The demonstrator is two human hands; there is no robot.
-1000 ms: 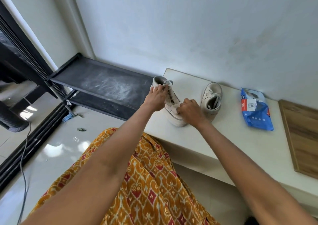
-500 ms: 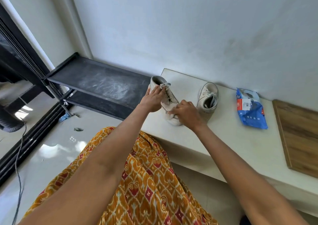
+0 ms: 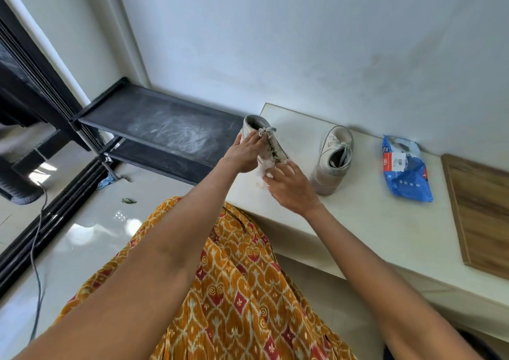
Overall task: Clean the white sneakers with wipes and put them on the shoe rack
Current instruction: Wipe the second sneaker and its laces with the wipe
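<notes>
Left hand (image 3: pixel 245 154) grips the first sneaker (image 3: pixel 264 144) by its side, tipped up on edge at the near-left corner of the white counter (image 3: pixel 358 222). Right hand (image 3: pixel 292 187) presses a crumpled wipe (image 3: pixel 263 171) against the shoe's lower flank, fingers fairly straight over it. So we're mid-wipe on shoe one, I'd say, with grime around the laces. The second sneaker (image 3: pixel 333 158) stands upright just to the right, apparently waiting its turn, and the blue wipes pack (image 3: pixel 405 172) lies beyond it. Next call: turn the shoe to reach unwiped sides, then over to the dusty black shoe rack (image 3: pixel 165 131) on the left.
</notes>
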